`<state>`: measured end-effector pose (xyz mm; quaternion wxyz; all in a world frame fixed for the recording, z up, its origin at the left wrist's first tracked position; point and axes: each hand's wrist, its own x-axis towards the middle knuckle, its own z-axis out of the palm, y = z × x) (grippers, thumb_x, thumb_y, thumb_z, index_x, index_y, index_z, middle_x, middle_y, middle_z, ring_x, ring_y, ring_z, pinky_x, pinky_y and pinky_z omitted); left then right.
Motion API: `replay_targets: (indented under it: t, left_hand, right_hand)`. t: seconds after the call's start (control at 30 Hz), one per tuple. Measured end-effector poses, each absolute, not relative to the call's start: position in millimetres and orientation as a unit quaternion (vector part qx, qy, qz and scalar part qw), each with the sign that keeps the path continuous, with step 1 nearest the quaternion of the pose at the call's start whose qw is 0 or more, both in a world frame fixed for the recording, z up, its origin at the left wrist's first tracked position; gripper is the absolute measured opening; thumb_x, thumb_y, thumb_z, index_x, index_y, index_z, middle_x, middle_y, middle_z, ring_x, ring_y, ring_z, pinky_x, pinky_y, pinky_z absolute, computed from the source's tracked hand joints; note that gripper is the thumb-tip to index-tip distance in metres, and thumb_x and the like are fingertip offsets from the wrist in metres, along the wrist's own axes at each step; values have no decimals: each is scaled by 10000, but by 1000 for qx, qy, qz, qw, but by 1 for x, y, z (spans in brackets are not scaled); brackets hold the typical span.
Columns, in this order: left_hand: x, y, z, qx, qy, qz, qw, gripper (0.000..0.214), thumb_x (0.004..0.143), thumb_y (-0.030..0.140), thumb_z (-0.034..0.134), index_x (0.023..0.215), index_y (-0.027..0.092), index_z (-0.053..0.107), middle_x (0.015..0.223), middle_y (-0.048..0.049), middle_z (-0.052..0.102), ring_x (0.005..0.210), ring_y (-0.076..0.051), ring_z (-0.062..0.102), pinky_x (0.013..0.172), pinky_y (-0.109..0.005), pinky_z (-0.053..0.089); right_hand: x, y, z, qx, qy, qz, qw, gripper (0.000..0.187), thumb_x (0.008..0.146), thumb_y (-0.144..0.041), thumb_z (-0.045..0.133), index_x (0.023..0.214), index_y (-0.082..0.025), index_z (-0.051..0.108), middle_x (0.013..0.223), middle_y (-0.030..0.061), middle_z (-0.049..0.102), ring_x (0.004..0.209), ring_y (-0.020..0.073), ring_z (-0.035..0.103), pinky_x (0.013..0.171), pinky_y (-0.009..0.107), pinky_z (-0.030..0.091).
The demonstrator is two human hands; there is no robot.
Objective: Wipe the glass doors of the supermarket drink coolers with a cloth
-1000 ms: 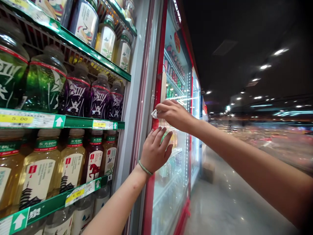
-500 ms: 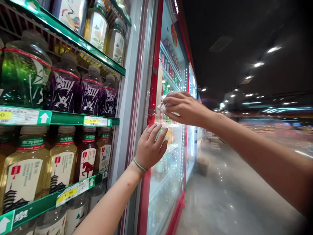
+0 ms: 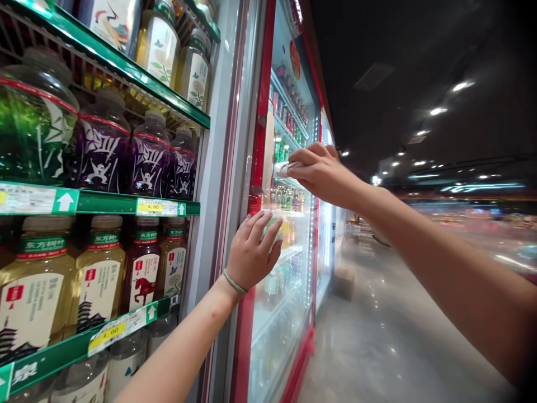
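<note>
Bottle shelves [image 3: 126, 201] stand left of the glass door [image 3: 289, 235], aisle floor [image 3: 377, 347] to its right.

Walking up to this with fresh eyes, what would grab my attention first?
Two bare arms reach to a red-framed glass door of a lit drinks cooler in the middle: the right hand pinches a small white wipe at the glass, while the left hand lies flat on the door's edge below it. At the left, green shelves hold rows of purple bottles and pale tea bottles.
</note>
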<state>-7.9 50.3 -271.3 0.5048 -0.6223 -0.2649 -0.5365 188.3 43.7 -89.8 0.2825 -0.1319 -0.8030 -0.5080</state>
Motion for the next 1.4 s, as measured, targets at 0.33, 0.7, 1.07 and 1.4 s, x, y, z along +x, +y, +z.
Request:
replay_targets:
  t: [0.33,0.7,1.07,1.4]
  left_hand:
    - [-8,51,-271,-622,-262,-530,514,452,973,235,597,1420,195,543,1377,-147,651,1348,-318,580,1145,-529,500]
    - [-9,50,-271,-628,-263,-524,512,459,970,218,591,1425,208,530,1383,-149,646,1365,-317,570,1143,-536,502]
    - [-9,50,-271,-628,-264,-512,522,492,974,242,596,1460,224,520,1404,-139,636,1370,-318,562,1164,-535,470]
    - [-8,51,-273,-632,-264,-485,544,539,975,299,619,1500,271,502,1410,-114,642,1353,-314,571,1194,-547,410]
  right_hand:
    - [204,40,-100,-133,-793,-526,276,346,1068,-172,432,1198,-279,734,1292,59,671,1176,266,469,962,412,260]
    - [213,38,-102,-118,-799,-527,266,331,1070,-203,435,1116,-281,754,1251,46,705,1132,246,497,937,407,259]
    - [238,37,-102,-121,-795,-538,251,342,1068,-192,428,1121,-298,748,1245,35,711,1124,242,511,935,407,296]
    - [252,37,-107,-117,-796,-540,249,317,1051,-173,451,1093,-298,739,1252,28,714,1147,240,518,957,410,286]
